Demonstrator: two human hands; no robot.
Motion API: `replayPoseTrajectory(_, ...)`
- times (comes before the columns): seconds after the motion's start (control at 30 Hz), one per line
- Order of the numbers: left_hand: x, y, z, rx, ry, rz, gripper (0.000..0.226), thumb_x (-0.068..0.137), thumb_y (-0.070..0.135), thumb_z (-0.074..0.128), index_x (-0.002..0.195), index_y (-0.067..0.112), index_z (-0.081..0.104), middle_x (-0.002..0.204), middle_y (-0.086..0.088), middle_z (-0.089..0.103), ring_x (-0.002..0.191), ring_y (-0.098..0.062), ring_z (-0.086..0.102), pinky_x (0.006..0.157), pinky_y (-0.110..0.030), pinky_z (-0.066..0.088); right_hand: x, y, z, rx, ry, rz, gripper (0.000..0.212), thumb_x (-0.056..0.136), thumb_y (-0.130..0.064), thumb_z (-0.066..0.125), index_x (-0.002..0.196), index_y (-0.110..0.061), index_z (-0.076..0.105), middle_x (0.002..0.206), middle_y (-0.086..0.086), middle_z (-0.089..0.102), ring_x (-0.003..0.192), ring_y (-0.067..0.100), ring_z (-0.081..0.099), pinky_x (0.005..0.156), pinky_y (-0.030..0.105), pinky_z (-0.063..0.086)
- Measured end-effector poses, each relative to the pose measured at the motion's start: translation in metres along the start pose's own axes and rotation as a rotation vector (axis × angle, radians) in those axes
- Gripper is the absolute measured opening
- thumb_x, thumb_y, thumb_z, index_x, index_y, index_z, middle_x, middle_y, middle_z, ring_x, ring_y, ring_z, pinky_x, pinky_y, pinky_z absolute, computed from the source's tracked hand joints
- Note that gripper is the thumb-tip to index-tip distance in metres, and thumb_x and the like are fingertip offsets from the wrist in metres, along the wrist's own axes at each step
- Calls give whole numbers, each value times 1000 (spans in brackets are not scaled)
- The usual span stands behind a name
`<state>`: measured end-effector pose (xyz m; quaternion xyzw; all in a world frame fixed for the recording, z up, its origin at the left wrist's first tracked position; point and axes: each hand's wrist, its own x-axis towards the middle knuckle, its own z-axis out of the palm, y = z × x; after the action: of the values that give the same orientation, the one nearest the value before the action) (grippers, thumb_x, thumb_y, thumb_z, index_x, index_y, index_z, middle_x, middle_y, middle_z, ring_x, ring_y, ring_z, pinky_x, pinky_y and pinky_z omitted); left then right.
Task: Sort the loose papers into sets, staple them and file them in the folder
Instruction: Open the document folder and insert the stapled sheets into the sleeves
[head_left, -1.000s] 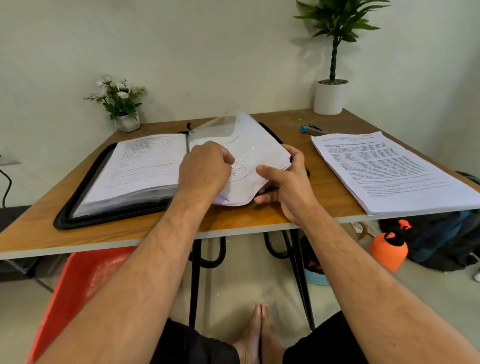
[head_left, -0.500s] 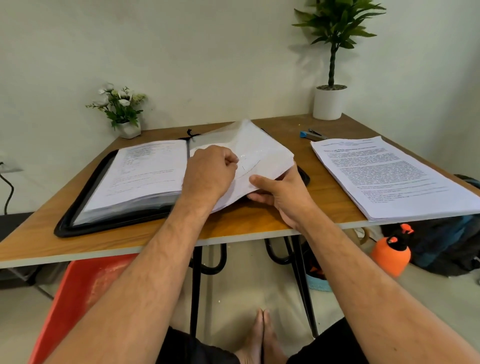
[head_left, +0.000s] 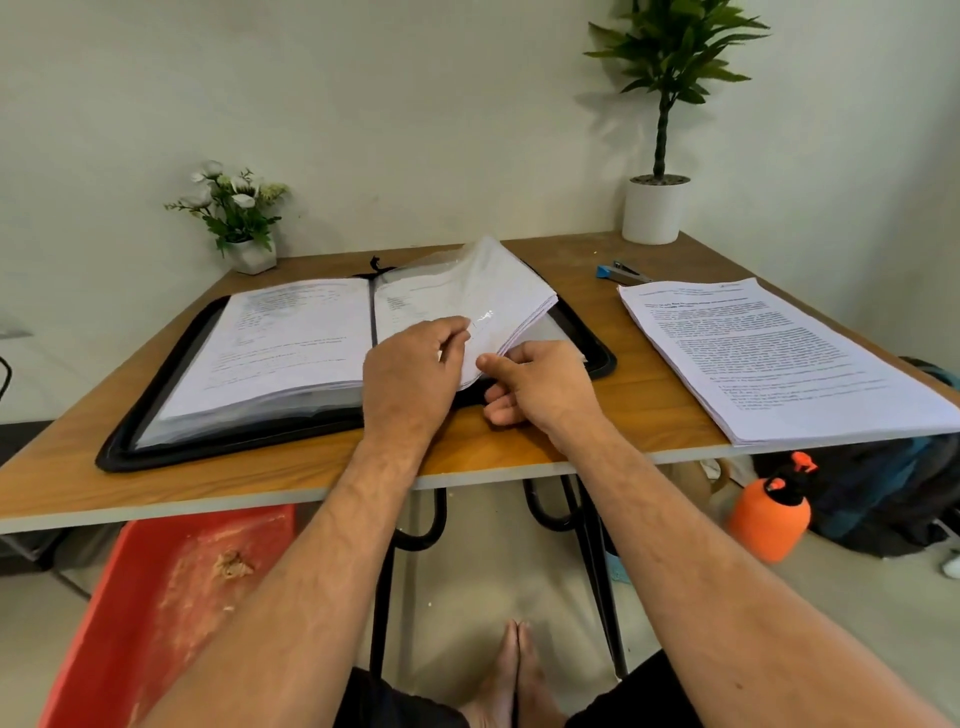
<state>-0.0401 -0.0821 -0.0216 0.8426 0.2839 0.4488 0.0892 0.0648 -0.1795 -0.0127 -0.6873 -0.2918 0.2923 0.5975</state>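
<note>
A black zip folder (head_left: 156, 447) lies open on the wooden table (head_left: 493, 452), its left side thick with filled clear sleeves (head_left: 280, 343). On its right side a bundle of sleeves with papers (head_left: 493, 291) is lifted and bent upward. My left hand (head_left: 410, 374) pinches the near edge of that bundle's top clear sleeve. My right hand (head_left: 540, 384) grips the bundle's near corner from below, thumb on top. A stack of loose printed papers (head_left: 769, 358) lies at the table's right edge. A blue and grey stapler (head_left: 621, 271) sits behind the stack.
A small white flower pot (head_left: 249, 254) stands at the back left, a tall potted plant (head_left: 654, 208) at the back right. Under the table are a red plastic tub (head_left: 171, 597), an orange spray bottle (head_left: 769, 514), a dark bag (head_left: 893, 493) and my bare feet (head_left: 511, 670).
The right-hand bundle of sleeves has been raised and curled higher. My right hand slid under its near corner and my left hand moved to pinch the top sleeve's edge.
</note>
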Motion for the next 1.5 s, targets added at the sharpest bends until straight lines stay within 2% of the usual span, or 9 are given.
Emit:
replayPoseTrajectory(0.13,0,-2,1,49,-23,30,27,101,29,61,121,18,73,117,-1,74,107,-16,69,93,-27,50,5,-5,10,-84,134,-9,30,85,-32,77,100,-11,61,70,4,73,45,14,65,51,25,58)
replayPoseTrajectory(0.3,0,-2,0,39,-41,16,26,101,31,60,121,20,72,116,3,74,106,-12,68,93,-25,52,6,-4,1,149,170,9,44,87,-15,75,119,-27,46,92,5,73,63,17,74,56,27,60)
replayPoseTrajectory(0.4,0,-4,0,46,-92,31,26,101,32,59,121,22,72,116,5,74,106,-10,67,92,-23,49,6,-6,-2,198,130,45,22,92,-9,69,100,-24,55,91,8,73,60,16,72,55,24,59)
replayPoseTrajectory(0.5,1,-6,2,54,-124,39,26,101,33,58,121,23,72,116,5,74,106,-10,67,94,-23,49,14,-7,-2,3,176,6,8,92,-17,71,93,-12,64,77,8,74,52,15,69,52,22,56)
replayPoseTrajectory(0.6,1,-7,4,48,-127,36,24,100,32,59,119,24,72,115,7,74,104,-9,66,94,-26,52,22,-7,-7,-109,178,-7,11,92,-20,71,96,-10,69,70,7,74,51,15,68,52,22,56)
replayPoseTrajectory(0.77,2,-7,3,-12,-81,-1,22,99,30,62,116,23,74,112,7,74,102,-8,66,92,-22,50,20,0,-14,135,116,-30,15,93,-12,69,107,-7,72,87,8,75,60,19,71,55,23,57)
replayPoseTrajectory(0.97,0,-8,4,-9,-104,-1,23,99,32,62,117,25,74,113,8,74,103,-6,66,95,-23,51,27,-1,-5,37,203,-24,12,93,-21,70,98,-12,75,73,5,74,53,15,68,56,24,58)
replayPoseTrajectory(1.27,0,-8,4,-35,-105,-32,21,98,30,64,115,25,75,111,9,75,100,-5,66,92,-17,47,30,1,-4,-13,248,-33,6,93,-23,70,91,-17,72,77,3,74,52,10,67,53,20,56)
replayPoseTrajectory(1.5,0,-8,4,-40,-104,-40,20,97,32,64,113,26,75,108,10,75,99,-5,66,92,-24,53,28,2,-1,-51,286,-101,16,92,-29,71,87,-14,70,75,1,72,47,8,65,47,18,53)
